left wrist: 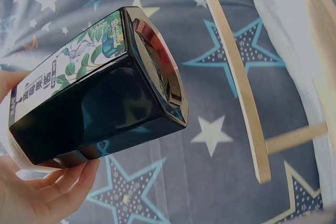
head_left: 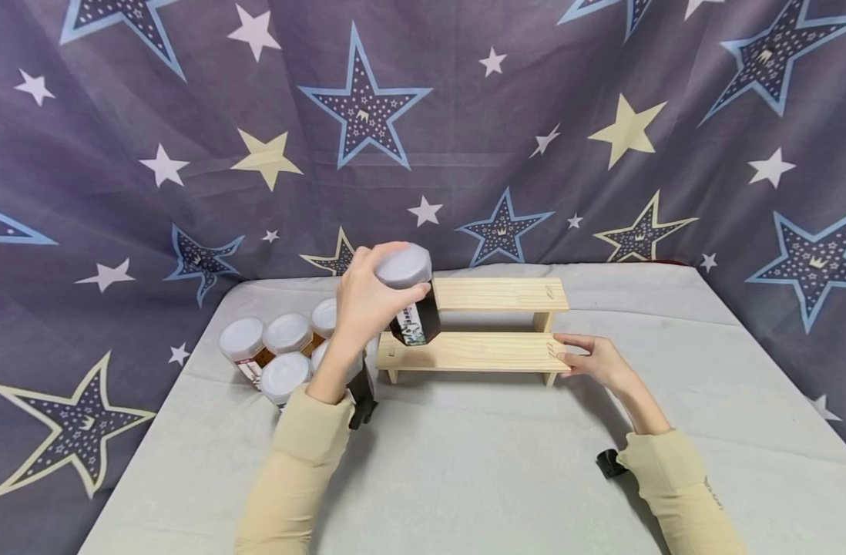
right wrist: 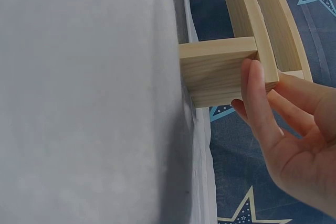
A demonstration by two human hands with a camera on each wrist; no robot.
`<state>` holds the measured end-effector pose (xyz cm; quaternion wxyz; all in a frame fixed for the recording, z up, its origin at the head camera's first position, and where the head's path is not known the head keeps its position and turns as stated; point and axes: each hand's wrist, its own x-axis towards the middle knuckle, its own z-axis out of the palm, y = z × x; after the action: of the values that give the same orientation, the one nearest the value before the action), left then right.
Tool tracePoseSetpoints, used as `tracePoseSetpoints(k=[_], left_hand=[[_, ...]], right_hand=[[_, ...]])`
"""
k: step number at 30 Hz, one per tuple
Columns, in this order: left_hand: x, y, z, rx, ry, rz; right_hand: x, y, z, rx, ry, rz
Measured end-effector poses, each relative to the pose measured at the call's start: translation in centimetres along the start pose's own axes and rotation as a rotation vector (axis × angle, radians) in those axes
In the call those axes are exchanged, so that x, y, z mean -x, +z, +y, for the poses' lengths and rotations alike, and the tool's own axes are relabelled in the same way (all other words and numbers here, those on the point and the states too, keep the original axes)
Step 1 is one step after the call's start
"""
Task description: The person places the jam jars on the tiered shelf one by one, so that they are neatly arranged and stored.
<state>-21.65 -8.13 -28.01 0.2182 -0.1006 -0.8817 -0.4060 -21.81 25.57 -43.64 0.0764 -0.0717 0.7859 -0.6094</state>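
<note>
You're seemingly shelving | left hand (head_left: pixel 365 299) gripping faceted lidded jar (left wrist: pixel 100 98) over two-tier wooden rack (head_left: pixel 481 351), 10 o'clock | right hand (head_left: pixel 599 361) pinching rack, 3 o'clock — next likely needing gentle lowering

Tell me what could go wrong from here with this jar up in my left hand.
The dark jar is off any support, held near its lid end by your left hand, so it might slip and drop. Your right hand grips only one end of the wooden rack; a bump from the jar could swing the other end. In the head view, your left arm overlaps the other jars, so it may knock one.
</note>
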Motion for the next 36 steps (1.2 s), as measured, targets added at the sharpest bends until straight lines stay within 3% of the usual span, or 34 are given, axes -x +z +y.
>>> tracePoseSetpoints(k=[24, 36], left_hand=[[-1.9, 6.7, 3.7, 0.008, 0.051, -0.023], [-2.6, 10.2, 4.4, 0.025, 0.149, 0.019]], right_hand=[[0.1, -0.3, -0.1, 0.009, 0.009, 0.003], [0.0, -0.1, 0.1, -0.012, 0.0, 0.002]])
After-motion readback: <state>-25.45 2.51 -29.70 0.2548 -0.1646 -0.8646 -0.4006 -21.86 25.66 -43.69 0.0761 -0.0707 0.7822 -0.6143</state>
